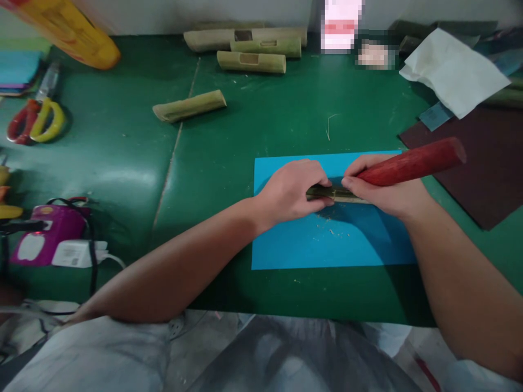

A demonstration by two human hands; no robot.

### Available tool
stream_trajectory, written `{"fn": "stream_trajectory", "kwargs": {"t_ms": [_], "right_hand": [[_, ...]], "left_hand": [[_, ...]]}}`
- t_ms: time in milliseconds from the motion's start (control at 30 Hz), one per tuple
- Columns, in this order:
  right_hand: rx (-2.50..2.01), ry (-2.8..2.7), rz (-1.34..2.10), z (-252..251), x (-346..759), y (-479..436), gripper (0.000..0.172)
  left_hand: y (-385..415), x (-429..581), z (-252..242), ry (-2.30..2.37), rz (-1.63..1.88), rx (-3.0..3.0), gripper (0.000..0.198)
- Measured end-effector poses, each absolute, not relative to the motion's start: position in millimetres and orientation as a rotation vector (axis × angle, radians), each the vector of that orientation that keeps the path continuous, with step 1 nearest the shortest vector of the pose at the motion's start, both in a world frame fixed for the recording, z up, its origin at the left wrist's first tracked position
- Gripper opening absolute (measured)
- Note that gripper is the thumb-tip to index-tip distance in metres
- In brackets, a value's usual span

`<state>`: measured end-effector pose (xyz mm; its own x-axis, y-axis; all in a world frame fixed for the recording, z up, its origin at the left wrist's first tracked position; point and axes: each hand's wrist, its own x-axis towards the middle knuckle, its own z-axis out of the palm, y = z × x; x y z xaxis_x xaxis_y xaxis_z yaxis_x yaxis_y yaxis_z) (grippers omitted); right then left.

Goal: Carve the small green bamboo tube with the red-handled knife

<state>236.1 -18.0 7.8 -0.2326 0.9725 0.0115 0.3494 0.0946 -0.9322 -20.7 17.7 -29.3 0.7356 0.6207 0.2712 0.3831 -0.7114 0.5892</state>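
My left hand (296, 188) is closed around the left end of a short bamboo piece (341, 195) that lies over a blue sheet (286, 245). In my right hand (384, 188) is a tool with a thick, round red wooden handle (417, 160), tilted up to the right. Its working end is hidden by my fingers, close to the bamboo. The right part of the bamboo passes beneath my right hand. Small pale shavings (333, 232) lie scattered on the blue sheet below the bamboo.
Several bamboo pieces with cut openings (251, 62) lie at the back, and one bamboo piece (190, 106) sits nearer. Scissors (41, 111), a yellow bottle (77, 35) and a purple power adapter (53, 231) with cables are left. White paper (455, 71) and a dark brown sheet (482, 163) are right.
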Motion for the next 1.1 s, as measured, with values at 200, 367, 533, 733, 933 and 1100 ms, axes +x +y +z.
{"fn": "stream_trajectory", "kwargs": {"t_ms": [200, 367, 533, 733, 933, 1100], "right_hand": [[-1.258, -1.751, 1.157, 19, 240, -21, 0.039], [-1.279, -1.72, 1.064, 16, 239, -20, 0.034], [-1.338, -1.673, 0.973, 9, 237, -18, 0.03], [-1.327, -1.697, 0.949, 8, 236, -20, 0.036], [-1.386, -1.656, 0.875, 11, 237, -24, 0.035], [-1.365, -1.641, 0.831, 6, 238, -26, 0.029]], "left_hand": [[18, -21, -29, 0.767, 0.614, 2.451, 0.022], [17, -21, -29, 0.778, 0.621, 2.449, 0.02], [16, -21, -29, 0.773, 0.648, 2.442, 0.02], [18, -21, -31, 0.776, 0.623, 2.432, 0.021], [19, -21, -30, 0.787, 0.629, 2.44, 0.021], [20, -21, -31, 0.767, 0.659, 2.468, 0.022]]}}
